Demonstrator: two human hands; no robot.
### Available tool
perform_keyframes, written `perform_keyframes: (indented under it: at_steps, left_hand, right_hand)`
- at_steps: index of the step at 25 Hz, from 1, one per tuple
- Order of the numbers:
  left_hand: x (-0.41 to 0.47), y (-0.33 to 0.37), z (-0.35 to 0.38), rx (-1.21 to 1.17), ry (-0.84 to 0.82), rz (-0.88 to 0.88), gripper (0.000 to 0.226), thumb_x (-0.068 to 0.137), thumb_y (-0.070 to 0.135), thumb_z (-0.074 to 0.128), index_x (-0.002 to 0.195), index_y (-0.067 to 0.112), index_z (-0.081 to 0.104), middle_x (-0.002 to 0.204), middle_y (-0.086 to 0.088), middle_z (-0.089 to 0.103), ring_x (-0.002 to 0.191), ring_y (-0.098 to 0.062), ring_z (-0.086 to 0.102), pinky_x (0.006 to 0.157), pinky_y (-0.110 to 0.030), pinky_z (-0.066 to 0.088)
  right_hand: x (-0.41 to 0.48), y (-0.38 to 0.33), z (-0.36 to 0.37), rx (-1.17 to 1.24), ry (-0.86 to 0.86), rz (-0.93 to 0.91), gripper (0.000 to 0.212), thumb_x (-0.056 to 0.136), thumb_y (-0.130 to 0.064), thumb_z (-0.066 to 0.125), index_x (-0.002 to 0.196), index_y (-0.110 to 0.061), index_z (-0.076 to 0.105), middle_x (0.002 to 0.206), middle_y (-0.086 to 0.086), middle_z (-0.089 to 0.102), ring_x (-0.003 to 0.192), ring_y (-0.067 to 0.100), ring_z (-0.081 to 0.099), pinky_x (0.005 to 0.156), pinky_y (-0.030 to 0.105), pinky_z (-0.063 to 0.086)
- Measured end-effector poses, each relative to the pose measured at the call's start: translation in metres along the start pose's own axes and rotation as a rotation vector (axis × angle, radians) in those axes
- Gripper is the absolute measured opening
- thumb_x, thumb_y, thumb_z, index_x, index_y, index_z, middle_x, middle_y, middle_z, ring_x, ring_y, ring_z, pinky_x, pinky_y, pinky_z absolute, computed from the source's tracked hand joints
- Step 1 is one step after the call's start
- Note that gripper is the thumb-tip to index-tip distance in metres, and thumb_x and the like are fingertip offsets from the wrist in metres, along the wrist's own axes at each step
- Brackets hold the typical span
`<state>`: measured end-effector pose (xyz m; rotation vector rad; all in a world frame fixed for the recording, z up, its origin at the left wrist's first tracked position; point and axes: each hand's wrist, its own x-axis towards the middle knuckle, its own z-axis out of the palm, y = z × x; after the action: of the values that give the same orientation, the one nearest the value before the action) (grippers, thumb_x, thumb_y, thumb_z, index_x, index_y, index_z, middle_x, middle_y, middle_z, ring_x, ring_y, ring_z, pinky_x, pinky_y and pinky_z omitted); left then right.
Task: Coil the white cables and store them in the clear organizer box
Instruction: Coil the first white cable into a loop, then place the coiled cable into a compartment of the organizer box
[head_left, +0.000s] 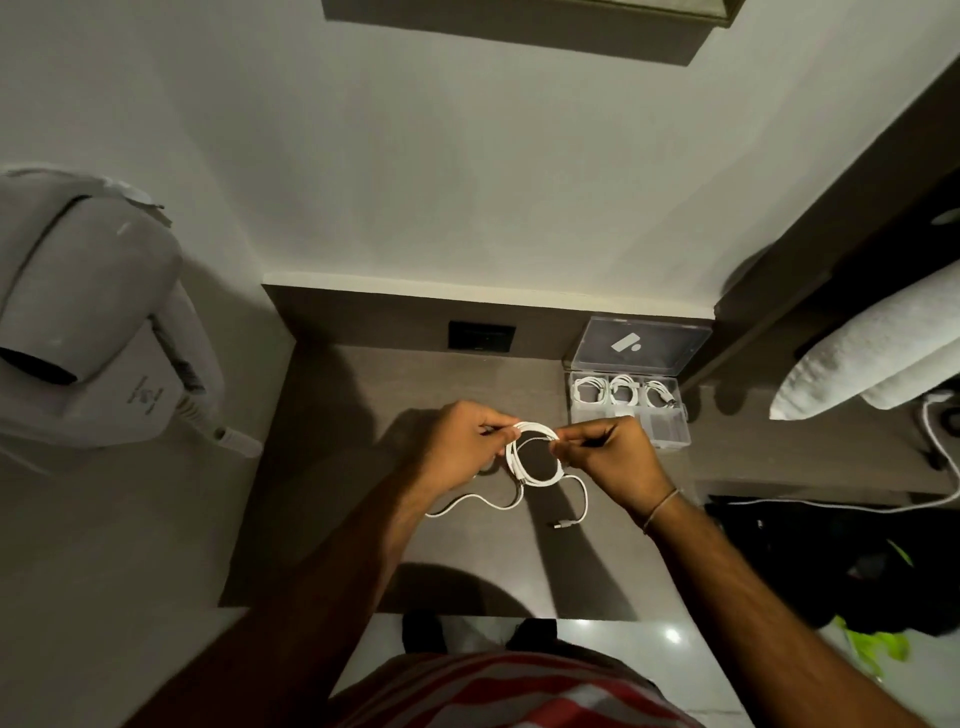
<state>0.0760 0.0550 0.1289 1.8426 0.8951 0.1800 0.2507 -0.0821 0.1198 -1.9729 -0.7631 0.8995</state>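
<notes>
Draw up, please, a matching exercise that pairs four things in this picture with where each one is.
Things
1. loose white cable
2. coiled cables
3. box lid
4. hair dryer

Places
A. standing open behind the organizer box
B. at the far left of the picture
C. pinched between left hand and right hand
D. in the box's far compartments

Pairs: 1-C, 2-D, 3-A, 4-B

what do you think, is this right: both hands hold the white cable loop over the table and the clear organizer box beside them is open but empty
Not quite. The head view shows the clear organizer box open but not empty: three coiled cables sit in its back compartments. The rest holds: left hand and right hand hold the white cable loop over the table.
</notes>
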Motion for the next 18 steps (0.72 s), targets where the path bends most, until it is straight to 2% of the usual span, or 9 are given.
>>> perform_keyframes:
  at_steps: [1, 3, 6, 9, 10, 12, 13, 15, 18]
  left_hand:
    - [0.01, -0.001, 0.004, -0.016, -0.011, -0.014, 0.019, 0.099, 0.01, 0.073, 0.115, 0.015, 0.082, 0.09, -0.003, 0.081, 0.067, 0.004, 0.072, 0.058, -0.004, 0.048]
    - [0.028, -0.001, 0.013, -0.049, -0.029, -0.057, 0.02, 0.097, 0.005, 0.074, 0.116, 0.006, 0.08, 0.097, -0.012, 0.082, 0.07, -0.008, 0.071, 0.062, -0.01, 0.055]
    - [0.058, 0.0, 0.034, -0.066, -0.054, -0.128, 0.024, 0.094, 0.003, 0.077, 0.118, 0.001, 0.079, 0.106, -0.018, 0.082, 0.08, -0.018, 0.077, 0.079, -0.026, 0.066]
    - [0.095, 0.0, 0.063, -0.086, -0.069, -0.18, 0.026, 0.091, -0.003, 0.078, 0.116, -0.001, 0.079, 0.105, -0.02, 0.082, 0.057, 0.003, 0.07, 0.055, -0.008, 0.057]
    - [0.109, 0.001, 0.075, -0.098, -0.067, -0.212, 0.027, 0.09, -0.006, 0.077, 0.118, -0.004, 0.078, 0.107, -0.022, 0.081, 0.061, 0.0, 0.073, 0.054, -0.007, 0.056]
    - [0.136, 0.003, 0.102, -0.12, -0.059, -0.289, 0.031, 0.09, -0.009, 0.076, 0.121, -0.007, 0.075, 0.112, -0.025, 0.079, 0.082, -0.02, 0.078, 0.061, -0.013, 0.061]
    - [0.15, 0.002, 0.117, -0.131, -0.059, -0.319, 0.031, 0.089, -0.011, 0.076, 0.12, -0.008, 0.075, 0.112, -0.028, 0.078, 0.083, -0.027, 0.076, 0.061, -0.015, 0.06]
    - [0.176, 0.0, 0.14, -0.14, -0.054, -0.345, 0.029, 0.089, -0.014, 0.075, 0.119, -0.014, 0.073, 0.111, -0.036, 0.075, 0.073, -0.027, 0.069, 0.058, -0.018, 0.058]
    - [0.208, -0.008, 0.162, -0.136, -0.062, -0.361, 0.03, 0.09, -0.017, 0.072, 0.119, -0.019, 0.069, 0.113, -0.043, 0.071, 0.072, -0.024, 0.064, 0.071, -0.036, 0.058]
  right_hand:
    - [0.006, 0.005, 0.0, -0.022, 0.023, 0.017, 0.017, 0.084, 0.002, 0.083, 0.101, -0.003, 0.084, 0.088, 0.014, 0.084, 0.071, 0.014, 0.072, 0.075, 0.029, 0.062]
    - [0.02, 0.015, -0.002, -0.073, 0.059, 0.044, 0.016, 0.084, 0.001, 0.083, 0.1, -0.002, 0.084, 0.092, 0.014, 0.084, 0.076, 0.015, 0.072, 0.081, 0.032, 0.062]
    - [0.046, 0.036, -0.009, -0.136, 0.096, 0.067, 0.016, 0.083, 0.0, 0.084, 0.099, -0.003, 0.085, 0.098, 0.014, 0.084, 0.081, 0.013, 0.073, 0.084, 0.028, 0.06]
    - [0.076, 0.06, -0.023, -0.154, 0.131, 0.113, 0.016, 0.083, -0.001, 0.083, 0.098, -0.005, 0.085, 0.1, 0.014, 0.084, 0.085, 0.014, 0.074, 0.087, 0.028, 0.059]
    - [0.088, 0.069, -0.031, -0.185, 0.137, 0.127, 0.016, 0.083, -0.005, 0.083, 0.098, -0.008, 0.086, 0.1, 0.012, 0.084, 0.089, 0.015, 0.076, 0.09, 0.032, 0.06]
    - [0.109, 0.087, -0.046, -0.3, 0.135, 0.164, 0.015, 0.085, -0.016, 0.083, 0.1, -0.018, 0.086, 0.102, 0.006, 0.085, 0.096, 0.02, 0.078, 0.094, 0.035, 0.06]
    - [0.12, 0.095, -0.053, -0.346, 0.131, 0.188, 0.015, 0.086, -0.02, 0.082, 0.101, -0.021, 0.086, 0.103, 0.004, 0.085, 0.099, 0.022, 0.078, 0.094, 0.035, 0.06]
    - [0.141, 0.108, -0.065, -0.382, 0.116, 0.223, 0.016, 0.089, -0.022, 0.079, 0.104, -0.022, 0.085, 0.106, 0.004, 0.084, 0.103, 0.025, 0.077, 0.095, 0.032, 0.059]
    - [0.165, 0.125, -0.071, -0.367, 0.127, 0.252, 0.016, 0.091, -0.023, 0.079, 0.105, -0.019, 0.085, 0.107, 0.006, 0.084, 0.106, 0.026, 0.076, 0.091, 0.024, 0.051]
